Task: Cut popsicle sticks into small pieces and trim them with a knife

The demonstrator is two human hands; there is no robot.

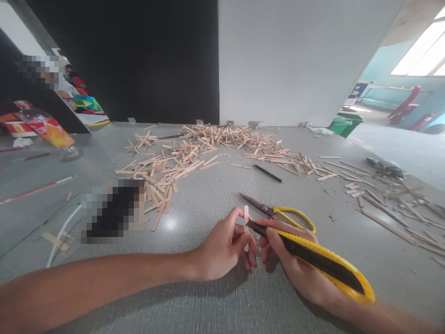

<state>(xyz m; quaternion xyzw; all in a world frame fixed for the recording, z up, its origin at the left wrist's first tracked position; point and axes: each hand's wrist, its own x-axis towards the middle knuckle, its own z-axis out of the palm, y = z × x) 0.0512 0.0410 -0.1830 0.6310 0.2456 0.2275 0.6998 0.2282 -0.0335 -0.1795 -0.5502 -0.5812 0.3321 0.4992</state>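
Between the fingertips of my left hand point(224, 246) is a short pale popsicle stick point(246, 214), held upright. My right hand point(295, 260) is wrapped round a yellow and black utility knife point(323, 257). The front end of the knife meets the stick near its middle; whether the blade cuts into it I cannot make out. Just beyond my hands lie scissors point(294, 215) with yellow handles, their dark blades pointing left. A black pen point(267, 173) rests farther back on the grey table point(208, 185).
Popsicle sticks point(229, 137) form a loose arc of piles at the back and left. Wood strips point(389, 220) and scraps lie on the right. At the left are a blurred dark object point(116, 208), a white cable point(62, 232) and a tipped bottle point(52, 130). Upright panels point(299, 60) stand behind.
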